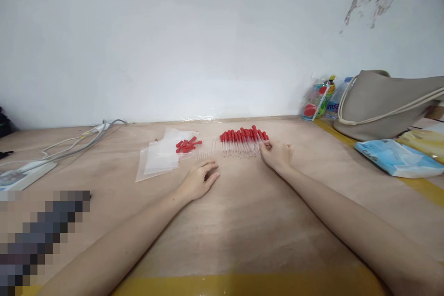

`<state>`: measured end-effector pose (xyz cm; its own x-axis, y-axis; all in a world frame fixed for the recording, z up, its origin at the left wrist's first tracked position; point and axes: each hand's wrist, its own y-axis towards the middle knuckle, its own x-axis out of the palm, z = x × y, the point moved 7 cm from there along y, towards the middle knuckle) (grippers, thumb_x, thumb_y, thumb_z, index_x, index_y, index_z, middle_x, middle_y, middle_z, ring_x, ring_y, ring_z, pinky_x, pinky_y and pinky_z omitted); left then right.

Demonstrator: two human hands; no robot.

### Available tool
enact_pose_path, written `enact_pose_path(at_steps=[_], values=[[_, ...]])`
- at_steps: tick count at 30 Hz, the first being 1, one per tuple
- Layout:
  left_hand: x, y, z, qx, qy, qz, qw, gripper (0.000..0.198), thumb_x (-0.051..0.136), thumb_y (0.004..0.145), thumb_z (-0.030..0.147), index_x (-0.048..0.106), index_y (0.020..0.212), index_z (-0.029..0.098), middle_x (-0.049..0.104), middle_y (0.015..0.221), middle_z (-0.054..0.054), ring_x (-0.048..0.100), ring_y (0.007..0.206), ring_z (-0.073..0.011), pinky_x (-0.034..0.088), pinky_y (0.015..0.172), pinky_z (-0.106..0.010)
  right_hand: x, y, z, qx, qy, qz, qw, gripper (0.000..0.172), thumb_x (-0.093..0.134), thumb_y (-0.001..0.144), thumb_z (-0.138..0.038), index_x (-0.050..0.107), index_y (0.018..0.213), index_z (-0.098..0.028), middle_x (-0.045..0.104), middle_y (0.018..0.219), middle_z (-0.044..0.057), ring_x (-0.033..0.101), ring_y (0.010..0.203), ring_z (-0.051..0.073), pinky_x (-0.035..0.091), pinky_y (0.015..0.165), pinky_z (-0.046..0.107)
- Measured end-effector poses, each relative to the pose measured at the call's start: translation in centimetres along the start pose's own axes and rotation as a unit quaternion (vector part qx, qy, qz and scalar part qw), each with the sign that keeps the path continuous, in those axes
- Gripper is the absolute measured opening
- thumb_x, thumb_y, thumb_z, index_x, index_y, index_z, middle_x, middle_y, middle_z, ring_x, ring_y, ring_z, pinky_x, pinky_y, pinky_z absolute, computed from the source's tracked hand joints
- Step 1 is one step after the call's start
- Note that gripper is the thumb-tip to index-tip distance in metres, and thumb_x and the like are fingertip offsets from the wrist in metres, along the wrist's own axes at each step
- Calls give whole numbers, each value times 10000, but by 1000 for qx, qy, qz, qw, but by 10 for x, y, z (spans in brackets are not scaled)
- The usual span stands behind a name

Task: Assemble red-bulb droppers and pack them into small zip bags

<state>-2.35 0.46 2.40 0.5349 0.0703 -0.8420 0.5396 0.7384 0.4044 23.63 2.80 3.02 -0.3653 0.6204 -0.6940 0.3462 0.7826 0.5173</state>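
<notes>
Hands on the tabletop (243, 212): the left hand (199, 178) lies palm down, fingers loosely spread and holding nothing, just short of the bare glass tubes (205, 149). The right hand (277, 153) curls its fingertips against the right end of the row of droppers (243, 141); whether it pinches one cannot be told. The droppers lie side by side with red ends away from the hands, apparently to stop them rolling, and loose bulbs (188, 145) sit on clear bags (160, 159) beyond and left of the left hand, seemingly kept within reach.
</notes>
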Motion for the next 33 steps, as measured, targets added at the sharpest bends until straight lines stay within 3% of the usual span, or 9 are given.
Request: enact_pose_path(at_steps=[8, 12, 16, 20, 24, 28, 33], values=[[-2, -1, 2, 0, -12, 2, 1000, 289, 491, 823, 322, 611, 1036, 168, 577, 1153, -100, 541, 1055, -218, 418, 924, -394, 21, 10, -13, -13, -27, -3, 1000, 302, 414, 760, -399, 634, 716, -197, 649, 684, 48, 544, 664, 205, 214, 796, 426], [-1, 0, 1, 0, -12, -1, 1000, 292, 490, 824, 327, 610, 1035, 166, 573, 1149, -97, 537, 1053, -213, 412, 924, -378, 21, 9, -12, -12, -47, 0, 999, 341, 422, 760, -460, 626, 826, -195, 637, 656, 42, 541, 638, 206, 219, 781, 412], [-5, -1, 2, 3, 7, 31, 999, 268, 506, 813, 329, 610, 1007, 176, 581, 1092, -80, 534, 1011, -208, 422, 887, -364, 16, 5, -19, -53, -43, 23, 997, 280, 429, 784, -387, 612, 856, -187, 633, 666, 36, 535, 649, 193, 219, 765, 393], [-21, 1, -4, -17, 90, 132, 987, 224, 527, 795, 332, 618, 943, 191, 579, 1014, -74, 496, 988, -231, 382, 879, -396, 16, -11, -49, -212, -24, 44, 976, 240, 424, 820, -311, 618, 757, -186, 630, 718, 40, 512, 735, 180, 217, 778, 374], [-38, 8, -27, -104, 173, 217, 955, 251, 501, 802, 315, 599, 1009, 212, 542, 1089, -89, 436, 1058, -263, 333, 878, -411, 30, -32, -90, -341, -1, 8, 940, 285, 427, 839, -349, 637, 739, -184, 631, 779, 58, 480, 781, 179, 234, 775, 362], [-46, 21, -51, -174, 246, 234, 924, 304, 453, 824, 326, 582, 1066, 197, 507, 1151, -116, 393, 1107, -280, 258, 923, -441, 45, -48, -131, -398, 22, -41, 916, 328, 412, 845, -437, 640, 894, -207, 635, 937, 57, 479, 891, 190, 210, 880, 400], [-44, 35, -71, -223, 288, 220, 905, 396, 373, 852, 397, 547, 1133, 179, 468, 1224, -147, 332, 1174, -308, 200, 957, -491, 61, -52, -156, -399, -16, -77, 914, 484, 323, 858, -516, 547, 1121, -177, 550, 1182, 99, 382, 1153, 239, 31, 1012, 495]])
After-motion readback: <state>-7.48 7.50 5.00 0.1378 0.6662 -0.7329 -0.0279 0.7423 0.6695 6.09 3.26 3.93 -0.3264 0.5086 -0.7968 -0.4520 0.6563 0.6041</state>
